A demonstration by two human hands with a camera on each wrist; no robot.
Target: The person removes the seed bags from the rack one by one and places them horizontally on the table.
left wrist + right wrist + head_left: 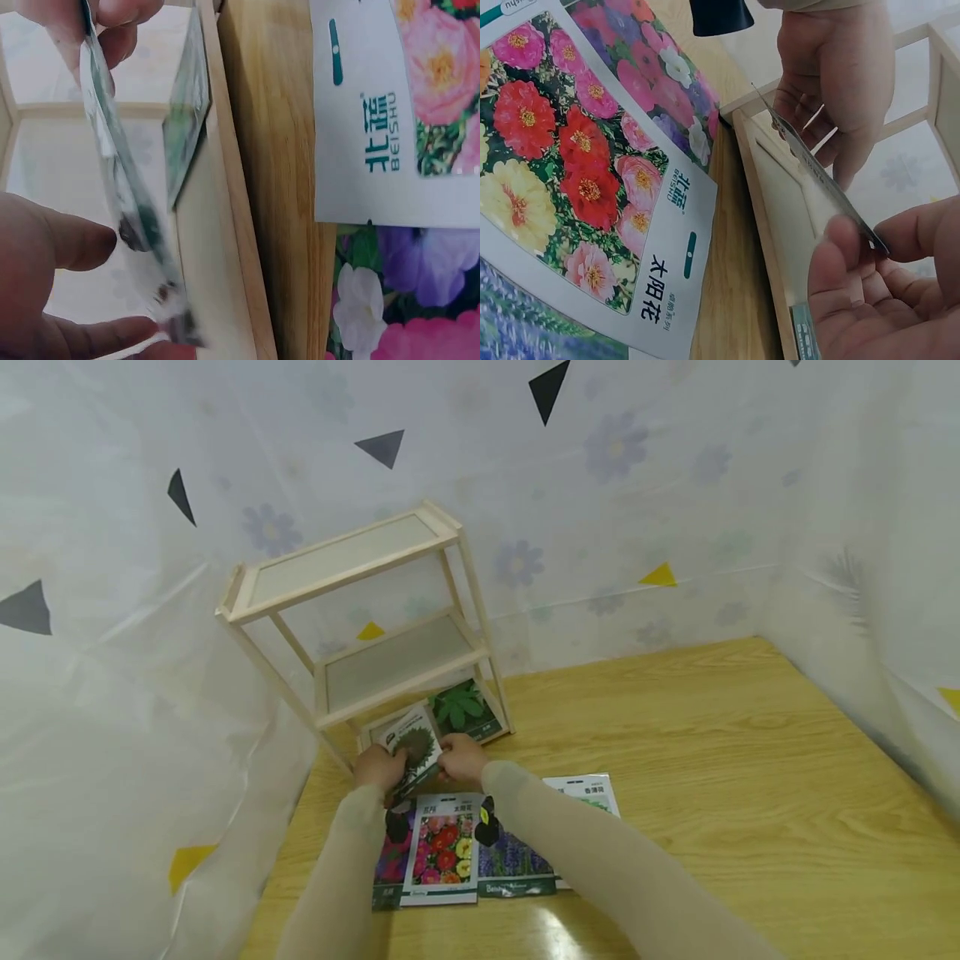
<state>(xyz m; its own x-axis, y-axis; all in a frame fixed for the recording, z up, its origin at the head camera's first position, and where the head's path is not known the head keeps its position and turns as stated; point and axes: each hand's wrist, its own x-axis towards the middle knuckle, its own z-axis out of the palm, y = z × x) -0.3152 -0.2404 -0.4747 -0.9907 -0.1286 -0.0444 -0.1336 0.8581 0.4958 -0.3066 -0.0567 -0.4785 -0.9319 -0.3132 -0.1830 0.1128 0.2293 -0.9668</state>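
Note:
Both hands hold one seed packet [417,745], printed with a round green plant, tilted above the bottom shelf of a small wooden rack [405,578]. My left hand [377,768] holds its left side, with the thumb toward the front. On the opposite edge, my right hand [462,758] pinches the packet between thumb and fingers, as the right wrist view shows. Seen edge-on in the left wrist view, the packet [124,176] bends slightly. A second packet with green leaves [459,707] leans at the right end of that bottom shelf.
Several seed packets lie in a row before the rack: one with red and yellow flowers [442,850], a purple-pink one [391,864], one with blue-violet spikes [517,867] and a white one [597,790] partly under the right sleeve. Wooden table [712,760] stretches right; patterned sheeting [480,468] hangs behind.

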